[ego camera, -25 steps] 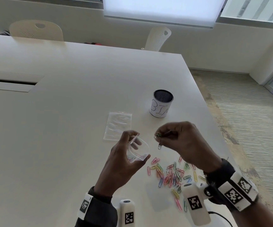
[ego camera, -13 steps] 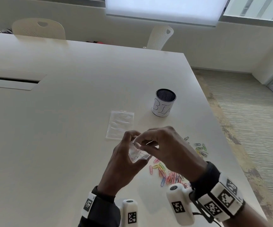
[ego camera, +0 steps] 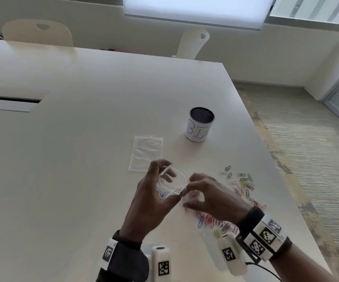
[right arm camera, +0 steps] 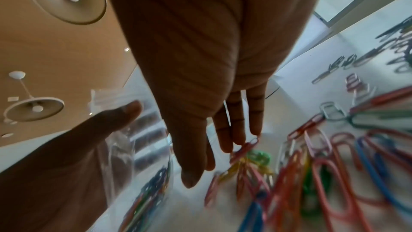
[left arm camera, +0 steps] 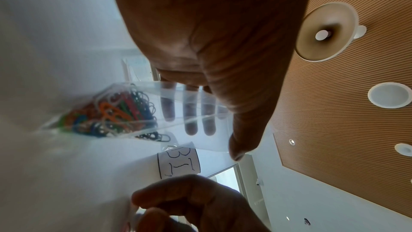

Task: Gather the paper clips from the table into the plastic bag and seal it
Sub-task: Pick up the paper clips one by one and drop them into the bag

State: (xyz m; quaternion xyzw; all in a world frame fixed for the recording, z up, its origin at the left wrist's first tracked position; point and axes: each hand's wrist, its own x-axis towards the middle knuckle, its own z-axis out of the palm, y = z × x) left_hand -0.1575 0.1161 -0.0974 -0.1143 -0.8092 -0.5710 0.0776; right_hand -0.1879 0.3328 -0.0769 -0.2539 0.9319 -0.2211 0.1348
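My left hand [ego camera: 171, 187] grips a small clear plastic bag [ego camera: 176, 178] just above the table, mouth open and facing up. In the left wrist view several coloured paper clips [left arm camera: 111, 112] lie in the bag's bottom, with my fingers [left arm camera: 189, 126] behind the film and my thumb in front. My right hand [ego camera: 189, 193] is lowered just right of the bag over the loose paper clips [ego camera: 244, 184]. In the right wrist view its straight fingertips [right arm camera: 236, 140] touch a pink clip [right arm camera: 245, 147], with the thumb apart. More clips [ego camera: 211, 219] lie under that wrist.
A second flat plastic bag [ego camera: 146, 153] lies beyond my left hand. A mesh cup labelled in marker [ego camera: 200, 125] stands farther back right. The table's right edge [ego camera: 266, 159] runs close past the clips. A cable slot [ego camera: 11, 100] is at far left.
My right hand carried a clip to the bag's mouth, let it go, then dropped down to the clips on the table right of the bag. My left hand keeps holding the bag open.
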